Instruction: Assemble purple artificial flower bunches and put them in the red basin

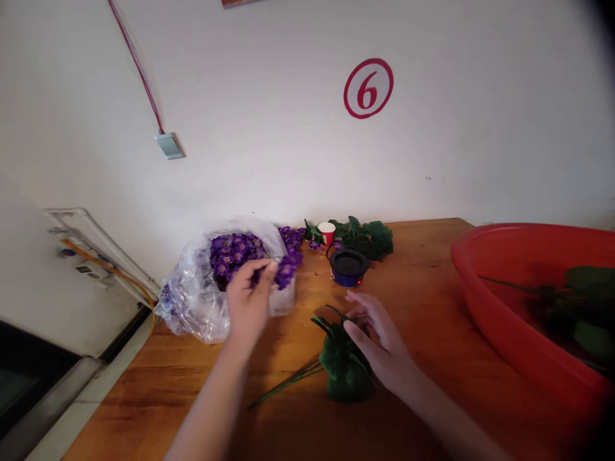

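My left hand (250,298) pinches a small purple flower cluster (288,269) in front of a clear plastic bag (204,307), in which many purple flowers (235,256) lie. To the right, my right hand (375,330) has its thumb and fingers apart, with nothing visible between them. Just beside and below it, a bunch of green leaves with stems (348,378) rests on the wooden table (163,378), the long thin stems pointing to the lower left. Beyond the right hand stands a small dark blue pot with a black top (348,266) and a red light.
A large red basin (485,320) holding green leaves (596,282) takes up the right side. Near the wall stand a red paper cup (327,234) and more green leaves (372,238). Pipes (96,224) run along the wall at the left.
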Demonstrator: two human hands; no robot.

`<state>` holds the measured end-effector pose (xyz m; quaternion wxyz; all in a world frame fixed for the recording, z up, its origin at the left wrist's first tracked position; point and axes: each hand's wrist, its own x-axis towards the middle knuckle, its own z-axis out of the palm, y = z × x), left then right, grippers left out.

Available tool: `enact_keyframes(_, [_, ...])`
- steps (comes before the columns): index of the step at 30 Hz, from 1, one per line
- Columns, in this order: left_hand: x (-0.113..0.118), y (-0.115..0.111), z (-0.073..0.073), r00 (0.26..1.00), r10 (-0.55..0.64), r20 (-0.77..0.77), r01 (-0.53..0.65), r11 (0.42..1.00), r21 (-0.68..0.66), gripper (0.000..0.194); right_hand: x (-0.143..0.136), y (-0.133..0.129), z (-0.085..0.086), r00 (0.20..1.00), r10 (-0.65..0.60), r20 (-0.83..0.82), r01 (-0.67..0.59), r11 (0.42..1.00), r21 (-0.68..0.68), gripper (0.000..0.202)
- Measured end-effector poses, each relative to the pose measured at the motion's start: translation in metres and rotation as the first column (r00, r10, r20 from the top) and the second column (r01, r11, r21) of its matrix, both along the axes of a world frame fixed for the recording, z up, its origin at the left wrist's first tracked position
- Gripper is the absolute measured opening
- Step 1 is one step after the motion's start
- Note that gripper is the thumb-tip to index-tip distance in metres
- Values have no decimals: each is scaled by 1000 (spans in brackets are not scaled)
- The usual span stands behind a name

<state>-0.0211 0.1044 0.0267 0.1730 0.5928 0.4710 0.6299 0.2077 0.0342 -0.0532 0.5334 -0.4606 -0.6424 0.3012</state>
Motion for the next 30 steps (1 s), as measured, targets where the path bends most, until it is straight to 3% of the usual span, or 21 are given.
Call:
enact_keyframes(3, [42,-16,-11,958,-254,132,267,959,-95,21,-15,21,11,975,93,-203,-120,985,-124,62])
enact_keyframes(5, [63,-19,-22,909,-338,242,379,913,-148,21,-17,34,10,945,57,-323,-110,983,-148,57])
enact_keyframes(8, [77,-17,-42,853,-361,377,444,882,-159,22,-8,46,0,907,-61,-418,-13,985,-171,33])
enact_keyframes(11, [80,-12,-60,789,-356,501,459,883,-96,24,8,52,-6,810,-146,-569,16,974,-227,28])
enact_keyframes(14, [79,-6,-73,752,-388,533,498,864,-75,29,22,55,-4,668,-128,-733,-109,958,-267,30])
enact_keyframes(17, [80,-4,-80,766,-456,453,568,810,-146,33,30,56,1,610,-19,-792,-320,908,-269,29])
enact_keyframes(19, [81,-4,-82,831,-472,293,535,823,-192,38,31,54,3,627,41,-778,-434,848,-305,28])
enact_keyframes(21, [82,-7,-81,877,-479,39,477,857,-194,39,28,52,2,683,60,-728,-481,787,-386,29])
enact_keyframes(23, [82,-9,-81,834,-515,-199,484,855,-185,28,25,50,0,760,43,-649,-442,766,-466,30])
enact_keyframes(26, [84,-11,-80,736,-578,-352,535,816,-221,13,21,51,-6,892,15,-451,-263,830,-493,26])
enact_keyframes(30, [87,-8,-81,738,-581,-343,525,814,-248,15,22,52,-7,991,-21,-136,-21,954,-299,26])
